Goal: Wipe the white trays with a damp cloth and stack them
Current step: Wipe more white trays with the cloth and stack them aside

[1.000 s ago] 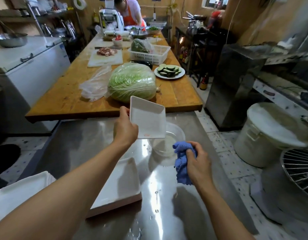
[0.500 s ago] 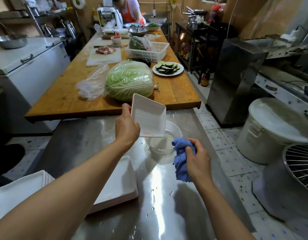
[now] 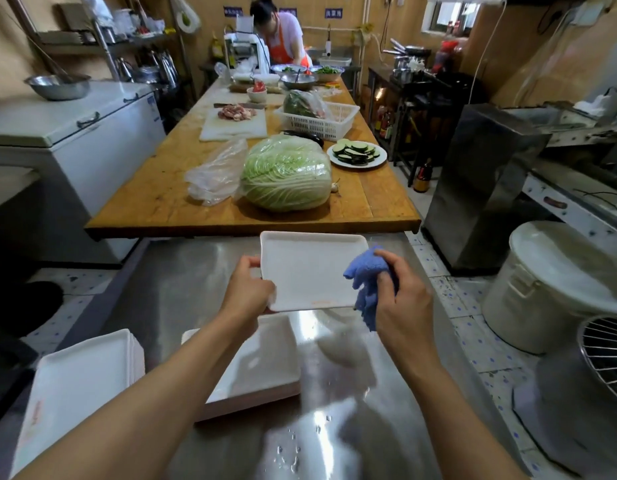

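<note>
White tray (image 3: 307,271), blue cloth (image 3: 367,282)

Just one view here, a wide-angle head cam looking forward and down over a steel counter (image 3: 182,289). It's close in: both forearms come up from 6 o'clock, left hand (image 3: 246,292) and right hand (image 3: 400,299) near the middle. Toward 12 o'clock it looks down the length of a wooden table (image 3: 154,199), all the way to the back wall. Edges bow from the lens. There's no second view to overlap with.
</note>
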### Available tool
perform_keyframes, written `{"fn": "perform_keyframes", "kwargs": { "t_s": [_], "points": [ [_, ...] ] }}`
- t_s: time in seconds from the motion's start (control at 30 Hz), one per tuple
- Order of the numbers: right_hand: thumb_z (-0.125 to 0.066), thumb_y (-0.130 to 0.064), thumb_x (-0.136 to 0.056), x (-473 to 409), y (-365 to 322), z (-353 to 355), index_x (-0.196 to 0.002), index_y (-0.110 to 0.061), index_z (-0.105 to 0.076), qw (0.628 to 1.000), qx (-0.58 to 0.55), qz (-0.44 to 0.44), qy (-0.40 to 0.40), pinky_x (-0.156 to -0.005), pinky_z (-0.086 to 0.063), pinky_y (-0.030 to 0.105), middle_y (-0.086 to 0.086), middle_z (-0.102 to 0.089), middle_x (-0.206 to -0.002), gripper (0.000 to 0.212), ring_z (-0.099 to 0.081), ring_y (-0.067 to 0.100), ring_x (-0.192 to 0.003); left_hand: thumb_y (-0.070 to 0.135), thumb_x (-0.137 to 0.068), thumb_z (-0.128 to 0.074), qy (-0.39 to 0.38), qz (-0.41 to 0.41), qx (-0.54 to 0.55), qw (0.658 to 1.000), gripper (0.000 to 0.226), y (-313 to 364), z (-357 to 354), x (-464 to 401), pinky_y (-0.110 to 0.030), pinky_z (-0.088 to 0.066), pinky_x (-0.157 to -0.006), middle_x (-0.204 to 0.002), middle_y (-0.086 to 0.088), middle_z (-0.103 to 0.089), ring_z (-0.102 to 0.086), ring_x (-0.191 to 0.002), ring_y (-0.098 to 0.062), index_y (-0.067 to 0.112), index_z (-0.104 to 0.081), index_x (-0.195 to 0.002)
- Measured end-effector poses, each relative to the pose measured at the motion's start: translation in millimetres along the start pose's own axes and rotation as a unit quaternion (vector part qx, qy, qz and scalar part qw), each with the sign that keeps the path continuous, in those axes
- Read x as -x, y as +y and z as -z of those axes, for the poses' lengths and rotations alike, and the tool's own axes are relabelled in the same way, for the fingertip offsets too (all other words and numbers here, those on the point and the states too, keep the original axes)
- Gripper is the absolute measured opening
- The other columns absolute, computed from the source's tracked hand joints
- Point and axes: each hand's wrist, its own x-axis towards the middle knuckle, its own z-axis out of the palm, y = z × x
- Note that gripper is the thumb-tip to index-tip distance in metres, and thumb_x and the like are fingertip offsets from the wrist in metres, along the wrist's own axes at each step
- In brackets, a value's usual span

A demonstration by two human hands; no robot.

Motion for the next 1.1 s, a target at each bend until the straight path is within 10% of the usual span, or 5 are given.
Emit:
{"fn": "perform_keyframes", "kwargs": {
  "t_s": [0.17, 0.4, 0.6, 0.87, 1.1],
  "points": [
    [-0.050, -0.002, -0.092, -13.6, -58.2, -38.1, -0.118, -0.006, -0.060, 0.984, 0.053, 0.154, -0.068, -0.094, -0.041, 0.025, 0.009, -0.059, -0.121, 0.029, -0.054, 0.019, -0.111, -0.011, -0.080, -0.050, -0.017, -0.024, 0.010, 1.000, 0.044, 4.7, 33.5, 39.3, -0.021, -0.046, -0.043, -0.087, -0.003, -0.064, -0.062, -0.074, -0.018, 0.023, -0.047, -0.108],
    [-0.050, -0.024, -0.094, 0.5, -81.0, -94.9, -0.143, -0.028, -0.035, 0.898, 0.268, 0.255, -0.237, -0.115, -0.002, 0.042, 0.002, -0.012, -0.158, 0.052, -0.004, 0.024, -0.145, -0.020, -0.075, -0.040, -0.051, -0.061, 0.072, 0.994, 0.046, 9.6, 74.3, 76.5, -0.023, -0.041, -0.044, -0.059, -0.004, -0.063, -0.054, -0.045, -0.010, 0.018, -0.053, -0.098],
    [-0.077, -0.007, -0.058, 20.0, -104.3, -112.3, -0.104, 0.003, -0.067, 0.905, 0.188, 0.345, -0.163, -0.076, -0.053, 0.045, 0.024, -0.062, -0.105, 0.048, -0.062, 0.041, -0.094, -0.017, -0.074, -0.041, -0.044, -0.077, 0.038, 0.995, 0.046, 6.1, 93.8, 81.9, -0.022, -0.026, -0.039, -0.042, 0.007, -0.049, -0.035, -0.038, -0.004, 0.022, -0.052, -0.097],
    [-0.060, -0.026, -0.070, 6.2, -83.5, -79.7, -0.118, -0.013, -0.061, 0.904, 0.248, 0.285, -0.199, -0.096, -0.039, 0.040, 0.013, -0.051, -0.127, 0.050, -0.048, 0.032, -0.115, -0.019, -0.080, -0.043, -0.056, -0.076, 0.109, 0.990, 0.042, 2.6, 109.3, 85.8, -0.016, -0.041, -0.036, -0.059, -0.001, -0.069, -0.061, -0.044, -0.009, 0.018, -0.050, -0.098],
    [-0.056, -0.002, -0.084, -27.6, -56.6, -35.6, -0.116, -0.011, -0.059, 0.921, 0.297, 0.174, -0.185, -0.096, -0.035, 0.034, 0.008, -0.052, -0.128, 0.034, -0.046, 0.026, -0.114, -0.012, -0.083, -0.051, -0.062, -0.065, 0.110, 0.990, 0.041, 0.0, 113.6, 87.9, -0.030, -0.053, -0.050, -0.085, -0.008, -0.074, -0.071, -0.075, -0.027, 0.025, -0.052, -0.102]
  ]
}}
